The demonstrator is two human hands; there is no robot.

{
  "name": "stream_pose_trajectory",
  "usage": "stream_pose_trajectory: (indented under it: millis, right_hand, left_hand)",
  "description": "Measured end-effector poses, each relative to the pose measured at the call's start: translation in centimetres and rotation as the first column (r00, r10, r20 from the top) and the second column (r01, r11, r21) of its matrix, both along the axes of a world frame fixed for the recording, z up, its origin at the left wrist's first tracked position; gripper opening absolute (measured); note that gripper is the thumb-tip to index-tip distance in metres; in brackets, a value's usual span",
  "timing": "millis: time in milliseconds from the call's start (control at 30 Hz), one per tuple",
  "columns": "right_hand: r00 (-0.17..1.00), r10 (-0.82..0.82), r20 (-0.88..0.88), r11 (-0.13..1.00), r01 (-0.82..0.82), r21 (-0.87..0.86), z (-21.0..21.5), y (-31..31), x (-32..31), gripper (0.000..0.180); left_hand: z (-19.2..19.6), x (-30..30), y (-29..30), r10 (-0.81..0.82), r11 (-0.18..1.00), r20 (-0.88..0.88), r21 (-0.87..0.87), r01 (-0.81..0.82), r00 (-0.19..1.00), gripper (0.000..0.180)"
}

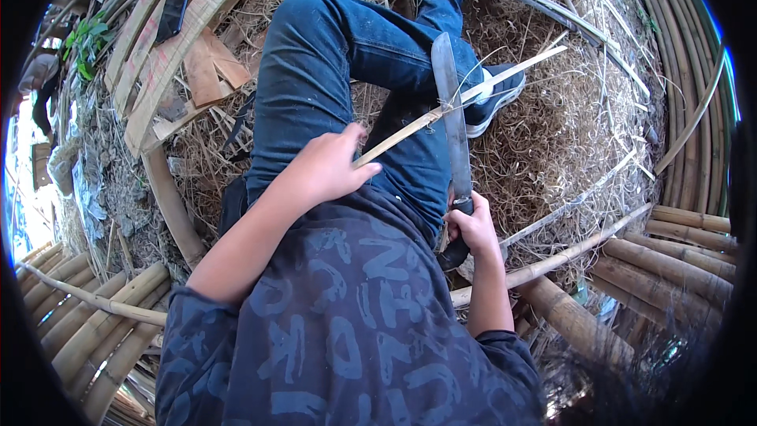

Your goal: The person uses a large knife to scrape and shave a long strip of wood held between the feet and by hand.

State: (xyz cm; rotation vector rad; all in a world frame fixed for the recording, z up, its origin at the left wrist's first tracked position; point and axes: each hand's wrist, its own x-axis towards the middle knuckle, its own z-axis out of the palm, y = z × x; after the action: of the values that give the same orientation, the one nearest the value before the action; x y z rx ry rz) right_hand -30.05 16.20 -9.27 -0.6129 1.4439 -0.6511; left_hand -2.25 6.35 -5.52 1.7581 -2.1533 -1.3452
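Note:
My right hand (475,225) is wrapped round the dark handle of a machete (456,142), whose long, broad blade points away from me over my lap. In my left hand (335,162) is one end of a thin, pale bamboo strip (398,136), gripped near the thumb; part of the grip is hidden by the hand. The strip slants up and to the right, crossing the blade past its middle. At the crossing, fine curled shavings stick out. The strip's far end reaches over my shoe (497,95).
Shavings (552,166) cover the ground. A phone (177,4) lies on wooden planks (150,63) at the far left, near wood offcuts (209,71). A bamboo pole (568,259) runs by my right forearm; bamboo slats (686,95) stand at the right.

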Motion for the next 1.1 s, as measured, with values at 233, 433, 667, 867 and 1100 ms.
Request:
stream_pose_trajectory:
  millis: [233,433,667,867,1100]
  right_hand:
    - [0.999,-0.048,-0.022,0.994,0.046,-0.101,0.4,-0.2,-0.7,0.016]
    - [0.986,0.035,-0.161,0.990,-0.057,-0.131,0.8,-0.6,-1.0,0.013]
    - [0.997,0.054,0.053,0.998,-0.053,-0.016,1.1,-0.4,-2.8,0.018]
    - [0.875,-0.006,0.484,0.994,-0.046,0.095,0.4,0.0,-4.7,0.021]
    - [0.992,0.011,-0.129,0.996,-0.023,-0.087,1.9,-0.9,-3.3,0.017]
  left_hand:
    - [2.8,2.1,4.7,0.050,0.999,-0.059,-0.001,-0.050,0.997,0.031]
    - [2.3,1.6,5.3,0.091,0.983,0.008,-0.160,-0.088,0.996,0.032]
    - [0.4,2.6,5.4,-0.030,0.966,0.044,-0.257,0.040,0.999,0.032]
    - [0.4,2.8,5.2,-0.043,0.965,-0.010,-0.259,0.039,0.999,0.032]
    - [-0.1,2.8,5.1,0.024,0.964,-0.059,-0.262,-0.039,0.998,0.031]
